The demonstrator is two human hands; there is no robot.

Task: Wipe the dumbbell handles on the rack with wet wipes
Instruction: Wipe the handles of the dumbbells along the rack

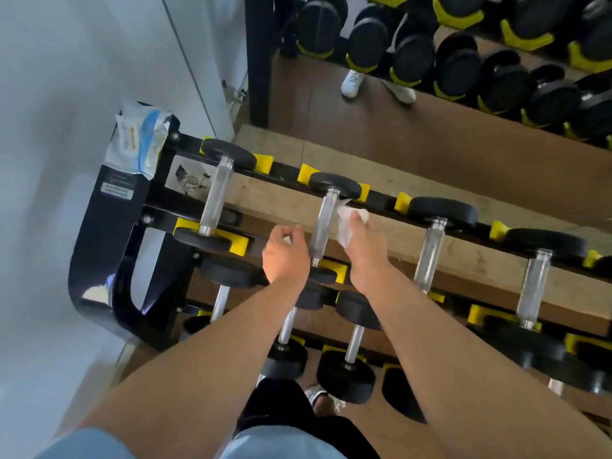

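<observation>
Two hands are working the rack's (159, 200) top tier: right hand (366, 250) pinching a wet wipe (347, 223) against the second handle (324, 226), left hand (286, 253) loosely curled, empty, beside it.

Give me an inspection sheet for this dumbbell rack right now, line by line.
Surface: black rack with yellow cradles, dumbbells on several tiers.
Job's things: wipe beside the second handle on the top tier; wipes pack on the rack's left end.
Clutter: nothing seen.
Grippers: right hand holds the wipe; left hand loosely curled by the handle, holding nothing visible.
Cables: nothing seen.
Surroundings: mirror behind, white wall left.
</observation>
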